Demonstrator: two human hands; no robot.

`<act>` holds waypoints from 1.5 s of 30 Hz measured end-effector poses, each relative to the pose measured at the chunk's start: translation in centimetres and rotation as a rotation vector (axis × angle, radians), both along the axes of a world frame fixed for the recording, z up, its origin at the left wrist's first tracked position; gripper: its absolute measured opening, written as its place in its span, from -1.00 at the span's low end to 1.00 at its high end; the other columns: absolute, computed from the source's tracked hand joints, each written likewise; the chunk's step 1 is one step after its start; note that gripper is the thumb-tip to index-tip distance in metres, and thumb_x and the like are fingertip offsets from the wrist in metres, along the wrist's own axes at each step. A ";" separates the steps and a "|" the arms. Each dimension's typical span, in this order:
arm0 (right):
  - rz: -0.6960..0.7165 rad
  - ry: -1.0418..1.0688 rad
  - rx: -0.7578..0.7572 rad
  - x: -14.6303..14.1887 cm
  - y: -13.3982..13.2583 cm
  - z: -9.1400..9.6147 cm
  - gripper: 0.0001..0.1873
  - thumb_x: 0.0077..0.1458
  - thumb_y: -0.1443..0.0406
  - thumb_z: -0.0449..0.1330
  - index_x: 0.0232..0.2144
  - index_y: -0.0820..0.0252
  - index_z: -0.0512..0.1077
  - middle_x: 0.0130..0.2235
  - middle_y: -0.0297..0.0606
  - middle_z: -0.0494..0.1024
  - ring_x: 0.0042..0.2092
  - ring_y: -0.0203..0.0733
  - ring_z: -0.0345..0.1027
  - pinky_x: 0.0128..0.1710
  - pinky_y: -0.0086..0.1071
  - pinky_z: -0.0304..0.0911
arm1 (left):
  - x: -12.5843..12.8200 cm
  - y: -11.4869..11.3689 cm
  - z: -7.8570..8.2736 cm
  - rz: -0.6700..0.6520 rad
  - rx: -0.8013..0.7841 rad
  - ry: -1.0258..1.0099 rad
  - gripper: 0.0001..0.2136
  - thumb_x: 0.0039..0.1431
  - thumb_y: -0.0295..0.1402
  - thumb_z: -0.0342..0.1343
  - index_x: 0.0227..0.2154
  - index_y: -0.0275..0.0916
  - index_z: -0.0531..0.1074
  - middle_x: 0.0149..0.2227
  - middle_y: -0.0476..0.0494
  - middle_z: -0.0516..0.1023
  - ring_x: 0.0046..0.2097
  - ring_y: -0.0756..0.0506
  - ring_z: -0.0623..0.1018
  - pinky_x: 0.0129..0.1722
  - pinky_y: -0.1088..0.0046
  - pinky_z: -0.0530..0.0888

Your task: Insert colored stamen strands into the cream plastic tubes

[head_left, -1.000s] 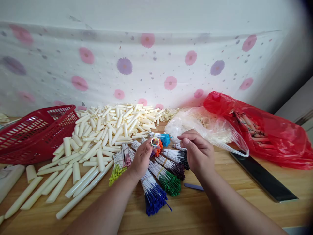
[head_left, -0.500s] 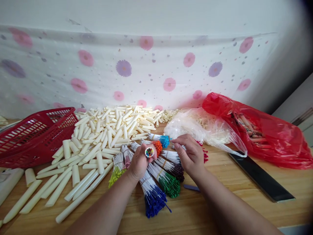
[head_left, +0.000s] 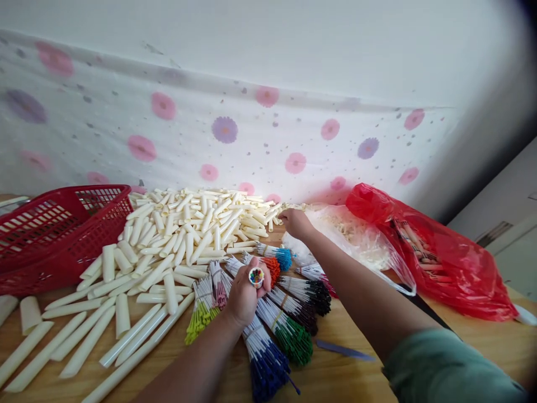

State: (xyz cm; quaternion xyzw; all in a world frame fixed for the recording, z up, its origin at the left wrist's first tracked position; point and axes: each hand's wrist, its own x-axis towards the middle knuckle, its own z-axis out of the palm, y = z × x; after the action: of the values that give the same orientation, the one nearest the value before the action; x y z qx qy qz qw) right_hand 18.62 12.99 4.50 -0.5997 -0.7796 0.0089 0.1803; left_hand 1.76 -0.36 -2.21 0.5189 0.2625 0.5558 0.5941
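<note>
Landmark for all places: the pile of cream tubes (head_left: 201, 218) on the desk (head_left: 348, 383), sides as the wearer sees them.

Left hand (head_left: 243, 296): closed around a filled tube (head_left: 256, 276), in front of the pile and toward its right. The tube's open end faces the camera, packed with coloured tips; no cap is visible on that end.

Right hand (head_left: 297, 224): extended to the pile's right edge, fingers bent together, beside some small pale pieces (head_left: 296, 206). Whether anything is pinched cannot be determined.

Below the left hand, in front of the pile, lie banded bundles, including dark blue (head_left: 264, 364) and green (head_left: 291, 338). To the right of the pile is a clear bag (head_left: 352, 235).

Risks, in my judgement: should the left grip slacken or the tube tip downward, its uncapped contents could slide out among the bundles, mixing colours. The right forearm crosses in front of the clear bag; a low withdrawal might drag its thin plastic. A careless knuckle at the pile's edge could set loose tubes rolling.
</note>
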 end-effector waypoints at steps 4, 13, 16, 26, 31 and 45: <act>-0.106 -0.211 -0.179 -1.5 5.9 -1.6 -0.66 0.20 0.20 0.12 -0.01 0.22 0.33 0.01 -0.15 0.41 -0.06 -0.14 0.37 -0.10 -0.15 0.36 | -0.1 0.1 -0.1 -0.003 -0.010 -0.049 -0.44 0.25 -0.04 -0.20 -0.76 -0.26 0.27 -0.73 0.03 0.08 -0.61 0.05 0.12 -0.55 0.42 0.04; -0.190 -0.334 -0.296 -1.8 9.0 -6.3 -0.65 0.20 0.20 0.12 0.00 0.24 0.33 0.01 -0.14 0.41 -0.05 -0.13 0.37 -0.09 -0.13 0.35 | -0.2 0.1 0.6 0.033 -0.019 -0.021 -0.41 0.20 0.05 -0.22 -0.78 -0.25 0.25 -0.75 0.02 0.11 -0.64 0.05 0.13 -0.54 0.41 0.07; -0.225 -0.286 -0.305 -1.5 8.5 -6.7 -0.65 0.20 0.20 0.12 0.00 0.23 0.32 0.01 -0.15 0.41 -0.06 -0.13 0.37 -0.09 -0.13 0.36 | -0.1 0.0 0.7 0.042 -0.035 0.008 -0.41 0.17 0.08 -0.22 -0.77 -0.24 0.26 -0.75 0.02 0.11 -0.64 0.05 0.14 -0.55 0.42 0.07; -0.069 0.270 -0.098 -1.5 1.0 -1.4 -0.74 0.16 0.25 0.15 -0.11 0.24 0.37 -0.13 -0.21 0.47 -0.14 -0.18 0.39 -0.13 -0.20 0.36 | -0.2 0.2 1.2 0.099 -0.053 0.054 -0.46 0.14 0.03 -0.12 -0.77 -0.26 0.29 -0.77 0.04 0.10 -0.66 0.06 0.11 -0.58 0.46 0.04; 0.192 0.641 -0.027 0.3 -8.6 -0.4 -0.80 0.05 0.27 0.19 -0.22 0.16 0.40 -0.31 -0.34 0.47 -0.33 -0.31 0.37 -0.31 -0.38 0.37 | 0.3 -0.4 1.9 0.199 -0.081 0.114 -0.51 0.13 0.03 -0.09 -0.72 -0.25 0.30 -0.77 0.06 0.12 -0.64 0.04 0.13 -0.59 0.50 0.09; 0.243 1.365 0.206 -0.1 -16.4 -4.7 -0.81 0.08 0.14 0.21 -0.30 0.11 0.44 -0.46 -0.38 0.40 -0.48 -0.34 0.21 -0.49 -0.43 0.15 | -0.3 -0.3 0.4 0.543 0.281 0.749 -0.55 0.26 -0.05 -0.20 -0.61 -0.23 0.30 -0.68 0.04 0.22 -0.56 0.00 0.28 -0.52 0.48 0.21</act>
State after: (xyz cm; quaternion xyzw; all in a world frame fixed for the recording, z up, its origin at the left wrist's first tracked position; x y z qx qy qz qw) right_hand 18.56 -3.42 -0.23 -0.3484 -0.5505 0.3297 0.6832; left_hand 1.50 -0.65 -1.78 0.6714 0.5066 0.4957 0.2164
